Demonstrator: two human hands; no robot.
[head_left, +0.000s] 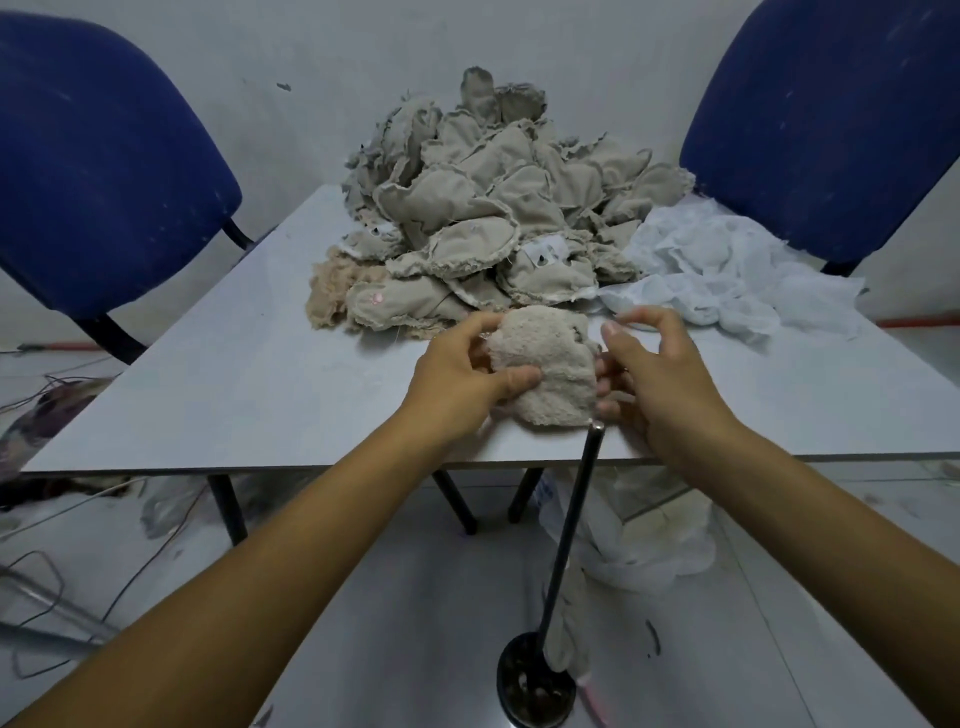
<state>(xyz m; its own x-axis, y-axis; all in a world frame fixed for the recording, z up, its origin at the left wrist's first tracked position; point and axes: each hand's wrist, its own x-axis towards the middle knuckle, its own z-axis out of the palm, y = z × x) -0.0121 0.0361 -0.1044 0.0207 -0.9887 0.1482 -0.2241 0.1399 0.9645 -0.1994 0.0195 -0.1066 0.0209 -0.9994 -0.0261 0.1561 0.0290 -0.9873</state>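
Observation:
A beige fuzzy plush piece (545, 364) is held just above the near part of the grey table (234, 364). My left hand (462, 374) grips its left side, thumb pressed on the front. My right hand (649, 374) holds its right edge with the lower fingers curled behind it, while thumb and index finger are raised and apart. A black rod (576, 519) with a metal tip rises from a round base (535, 680) on the floor to just under the plush piece. A grey fabric piece (569, 629) hangs on the rod low down.
A big heap of inside-out grey fabric skins (493, 208) fills the back of the table. White crumpled cloth (727, 275) lies to its right. Blue chairs (93, 171) (831, 130) stand on both sides. Wires (41, 597) and plastic bags (649, 540) lie on the floor.

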